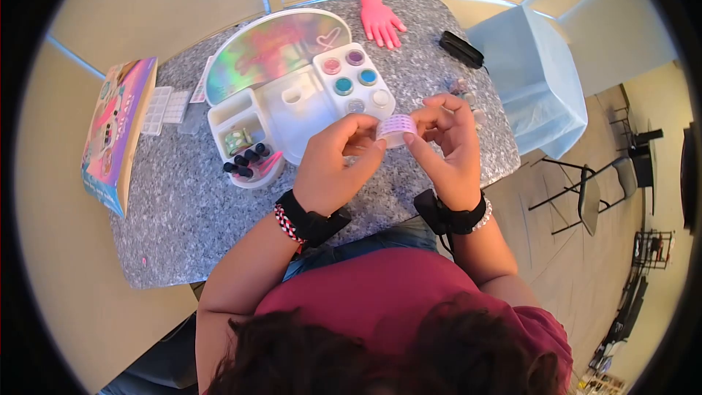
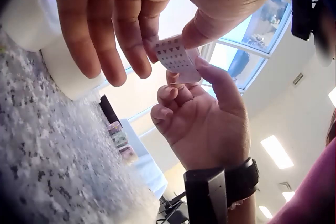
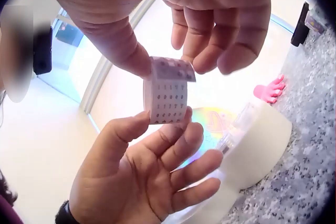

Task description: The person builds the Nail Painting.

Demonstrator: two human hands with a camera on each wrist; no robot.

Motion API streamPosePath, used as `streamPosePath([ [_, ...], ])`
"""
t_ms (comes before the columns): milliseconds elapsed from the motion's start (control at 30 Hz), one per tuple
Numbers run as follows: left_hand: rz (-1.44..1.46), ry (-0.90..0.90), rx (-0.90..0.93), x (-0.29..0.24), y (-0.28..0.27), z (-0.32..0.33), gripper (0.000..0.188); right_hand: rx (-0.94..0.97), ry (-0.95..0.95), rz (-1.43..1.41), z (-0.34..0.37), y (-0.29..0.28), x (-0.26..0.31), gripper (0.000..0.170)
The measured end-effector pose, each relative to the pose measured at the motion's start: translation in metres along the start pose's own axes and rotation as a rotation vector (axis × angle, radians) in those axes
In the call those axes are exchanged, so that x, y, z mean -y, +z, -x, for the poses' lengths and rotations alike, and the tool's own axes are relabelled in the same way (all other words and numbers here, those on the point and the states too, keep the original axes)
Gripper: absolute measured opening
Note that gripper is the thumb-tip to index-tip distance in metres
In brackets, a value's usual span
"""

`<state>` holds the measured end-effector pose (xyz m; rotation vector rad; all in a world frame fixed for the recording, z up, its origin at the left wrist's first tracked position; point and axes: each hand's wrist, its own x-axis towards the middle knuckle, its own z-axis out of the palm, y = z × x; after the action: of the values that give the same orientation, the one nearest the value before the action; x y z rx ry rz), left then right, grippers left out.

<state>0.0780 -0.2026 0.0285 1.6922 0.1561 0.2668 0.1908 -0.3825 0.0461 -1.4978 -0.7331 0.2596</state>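
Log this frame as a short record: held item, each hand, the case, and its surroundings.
Held item: small curved patterned sheet
Left hand: pinches one end
Right hand: pinches the opposite end
Case: white, lid open
Case, right part: colored pots
Case, left part: black-capped bottles
Left of case: illustrated box
Farther back: pink model hand

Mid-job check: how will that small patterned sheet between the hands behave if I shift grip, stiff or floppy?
The patterned sheet is probably flexible, since it bows between the left hand and right hand. It likely weighs little, as pinches at opposite ends hold it up. It looks thin, so squeezing may crease it.
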Motion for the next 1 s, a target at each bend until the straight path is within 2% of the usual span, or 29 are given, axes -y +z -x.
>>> streamPosePath([
  [100,0.030,0.016,-0.010,0.008,0.004,0.000,0.028,-0.026,0.005,-0.047,0.004,-0.001,-0.003,0.053],
  [167,0.141,0.043,-0.136,0.011,0.006,0.000,0.026,-0.019,0.016,-0.015,0.005,0.004,-0.002,0.053],
  [200,0.142,0.043,-0.133,0.013,0.006,-0.001,0.026,-0.022,0.017,-0.014,0.007,0.007,-0.002,0.053],
  [267,0.198,0.110,-0.178,0.016,0.005,-0.002,0.025,0.093,0.117,0.056,0.009,0.012,-0.002,0.054],
  [433,0.298,0.075,-0.172,0.016,0.005,0.000,0.024,0.097,0.142,0.018,0.011,0.014,-0.007,0.052],
  [500,0.331,0.059,-0.172,0.016,0.006,0.000,0.024,-0.001,0.161,-0.302,0.009,0.011,-0.011,0.048],
  [633,0.345,0.075,-0.083,0.010,0.007,0.000,0.026,-0.039,0.114,-0.401,0.007,0.008,-0.011,0.046],
  [700,0.387,0.077,-0.069,0.009,0.005,-0.001,0.027,0.035,0.057,-0.248,0.003,0.000,-0.009,0.047],
  [733,0.399,0.016,-0.061,0.009,0.002,-0.002,0.028,0.035,0.057,-0.247,-0.002,-0.011,-0.003,0.047],
  [800,0.412,-0.046,-0.062,0.011,-0.001,-0.003,0.029,-0.127,-0.208,0.741,-0.018,-0.048,0.010,0.049],
  [867,0.381,-0.081,-0.031,0.013,-0.003,-0.004,0.033,-0.341,-0.260,1.226,-0.027,-0.076,-0.002,0.054],
  [900,0.378,-0.082,-0.036,0.013,-0.003,-0.004,0.033,-0.337,-0.261,1.221,-0.027,-0.093,-0.013,0.054],
  [967,0.407,-0.078,-0.019,0.013,0.000,-0.005,0.033,-0.247,0.024,1.293,-0.023,-0.124,-0.041,0.054],
  [1000,0.406,-0.077,-0.024,0.015,0.000,-0.006,0.033,-0.244,0.020,1.290,-0.022,-0.131,-0.051,0.054],
])
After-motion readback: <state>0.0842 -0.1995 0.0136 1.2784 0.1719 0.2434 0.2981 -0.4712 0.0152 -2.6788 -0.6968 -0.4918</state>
